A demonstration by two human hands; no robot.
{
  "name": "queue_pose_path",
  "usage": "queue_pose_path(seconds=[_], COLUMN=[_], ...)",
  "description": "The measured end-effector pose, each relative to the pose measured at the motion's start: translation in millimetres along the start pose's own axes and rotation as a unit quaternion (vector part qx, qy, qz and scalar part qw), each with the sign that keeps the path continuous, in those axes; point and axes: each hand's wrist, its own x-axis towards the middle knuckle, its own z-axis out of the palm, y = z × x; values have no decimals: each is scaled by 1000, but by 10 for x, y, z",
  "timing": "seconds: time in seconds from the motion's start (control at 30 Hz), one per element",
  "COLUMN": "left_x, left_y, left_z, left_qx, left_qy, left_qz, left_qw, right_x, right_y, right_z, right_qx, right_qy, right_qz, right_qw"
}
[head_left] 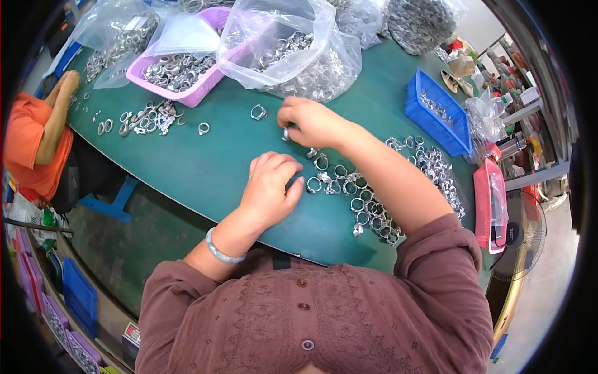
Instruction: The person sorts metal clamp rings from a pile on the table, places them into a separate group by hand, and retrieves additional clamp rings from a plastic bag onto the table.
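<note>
My right hand (314, 123) reaches over the green table, fingertips pinched together on a small silver metal ring (286, 134). My left hand (269, 188) lies palm down on the tabletop, thumb apart from its loosely bent fingers; nothing shows in it, though its palm is hidden. A light bangle (223, 248) circles my left wrist. Beyond my right hand, to its left, a single ring (258, 112) lies alone. Between and right of my hands, several loose rings (333, 181) trail into a larger spread of silver rings (377, 212) partly covered by my right forearm.
At the back stand a pink-purple basket (187, 95) and an open clear bag (324, 87), both full of metal parts. A blue basket (439, 128) and pink tray (484, 206) stand right. Another ring pile (149, 118) lies left, near a person in orange (37, 137).
</note>
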Motion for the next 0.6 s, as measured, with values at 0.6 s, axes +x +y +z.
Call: queue_pose_path(seconds=[0.6], left_x=[19], left_y=[-33], left_z=[-38], left_qx=[-1], left_qy=[12], left_qz=[13], left_qw=[1000], right_x=[374], right_y=[-115], right_z=[216], right_qx=[-38], right_qy=[102], right_qz=[-69], right_qw=[992])
